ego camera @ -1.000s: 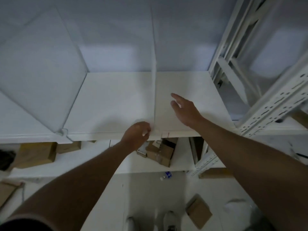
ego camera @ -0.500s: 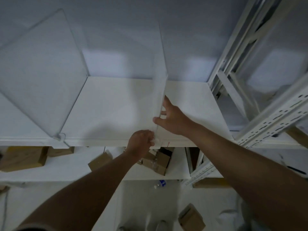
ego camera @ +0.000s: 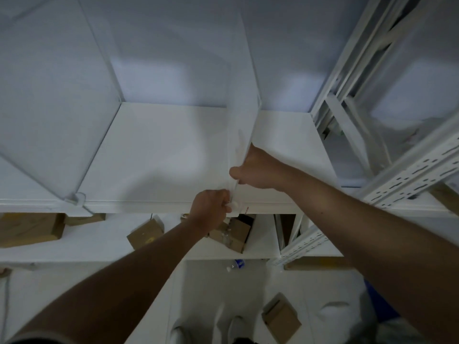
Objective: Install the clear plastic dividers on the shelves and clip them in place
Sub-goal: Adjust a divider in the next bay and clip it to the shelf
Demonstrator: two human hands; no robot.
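Observation:
A clear plastic divider [ego camera: 242, 100] stands upright across the white shelf [ego camera: 159, 155], running from the back wall to the front edge. My right hand [ego camera: 255, 170] grips its lower front part from the right side, thumb toward the front. My left hand [ego camera: 213, 209] is closed at the shelf's front edge, fingers on a small white clip [ego camera: 233, 206] at the divider's foot. A second clear divider [ego camera: 49, 100] stands to the left, held at the front edge by its own clip [ego camera: 75, 197].
White slotted uprights [ego camera: 407, 175] of the rack rise at the right. Lower shelves carry cardboard boxes [ego camera: 145, 235] and wooden blocks [ego camera: 29, 229]. On the floor lie a plastic bottle [ego camera: 236, 264] and another box [ego camera: 282, 319], near my feet.
My right hand went from open above the shelf to gripping the divider's front part. The left hand stayed at the clip. The view tilted upward, toward the shelf.

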